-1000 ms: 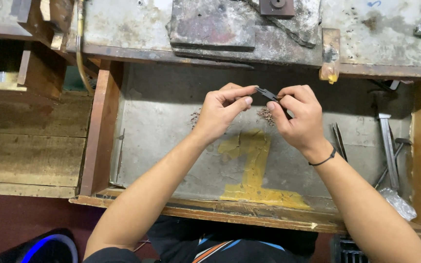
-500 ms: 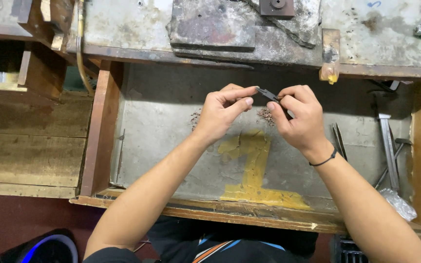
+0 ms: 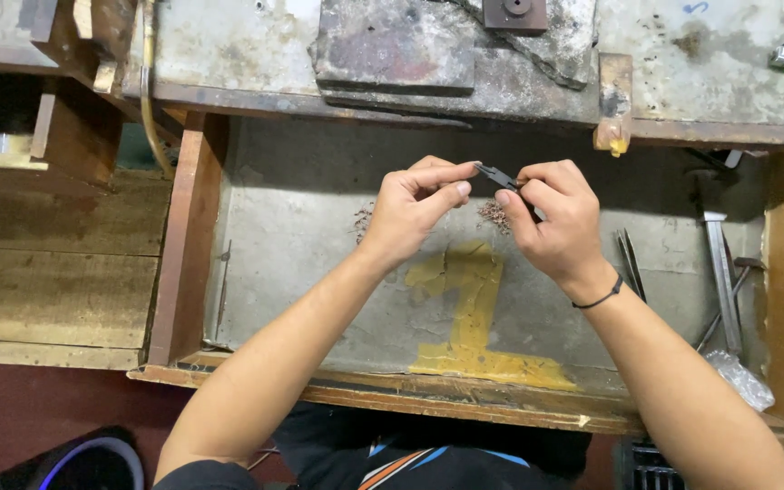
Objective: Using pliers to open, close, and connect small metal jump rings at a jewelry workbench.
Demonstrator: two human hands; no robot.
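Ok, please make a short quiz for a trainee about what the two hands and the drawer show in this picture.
1. True or false: both hands meet at one small dark tool.
2. Which hand wears a thin dark wrist band: A left hand, B right hand?
3. What colour is the patch on the drawer floor?

Key: 1 true. 2 B. 3 yellow.

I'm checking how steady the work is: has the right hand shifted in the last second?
No. The right hand holds the small dark tool at the same spot above the yellow tape mark on the tray floor, as before.
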